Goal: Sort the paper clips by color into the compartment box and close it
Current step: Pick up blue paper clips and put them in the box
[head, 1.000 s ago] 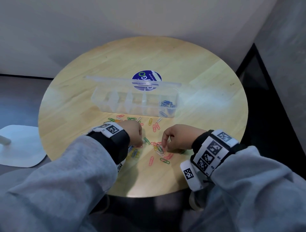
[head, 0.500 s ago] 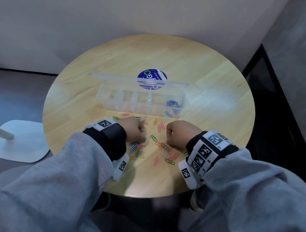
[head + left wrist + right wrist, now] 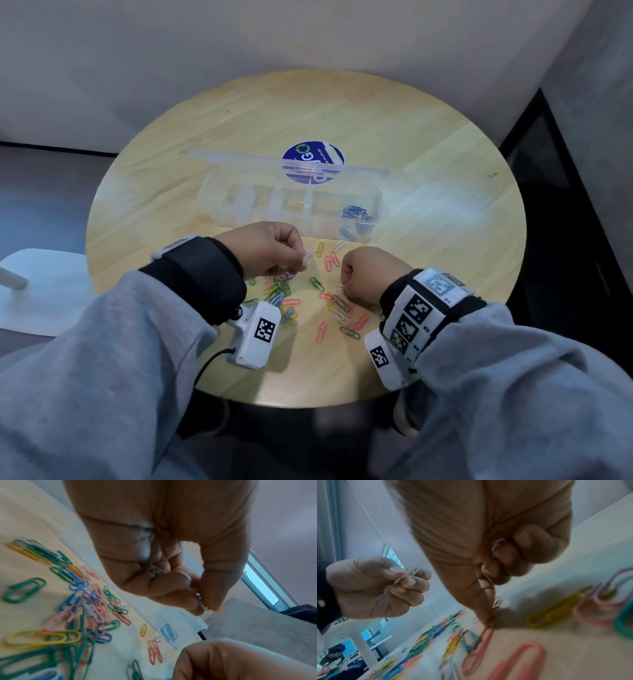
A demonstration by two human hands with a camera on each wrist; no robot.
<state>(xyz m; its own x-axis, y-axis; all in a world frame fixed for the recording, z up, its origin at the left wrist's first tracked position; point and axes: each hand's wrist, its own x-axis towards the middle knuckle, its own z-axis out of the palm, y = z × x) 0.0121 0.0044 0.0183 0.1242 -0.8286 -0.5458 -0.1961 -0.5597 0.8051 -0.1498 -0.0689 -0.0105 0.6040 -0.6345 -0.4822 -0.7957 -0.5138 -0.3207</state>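
The clear compartment box [image 3: 239,205] lies open mid-table, lid tipped back, with blue clips [image 3: 356,214] in its rightmost compartment. Loose paper clips [image 3: 284,294] in green, pink, yellow, blue and white are scattered in front of it. My left hand [image 3: 301,263] hovers above the pile and pinches white clips [image 3: 412,572] between thumb and forefinger; more white ones [image 3: 155,572] sit in its palm. My right hand [image 3: 344,291] is fisted low over the clips. It holds a white clip [image 3: 498,546] in its curled fingers, and one finger presses down beside another white clip [image 3: 497,603].
The round wooden table [image 3: 462,240] carries a blue round sticker [image 3: 313,161] behind the box. A white seat [image 3: 41,291] stands low at the left. A dark panel [image 3: 565,240] runs along the right, close to the table's edge.
My left hand has lifted off the pile with white clips and moved up toward the box. My right hand stays down on the clips, shifted only slightly.
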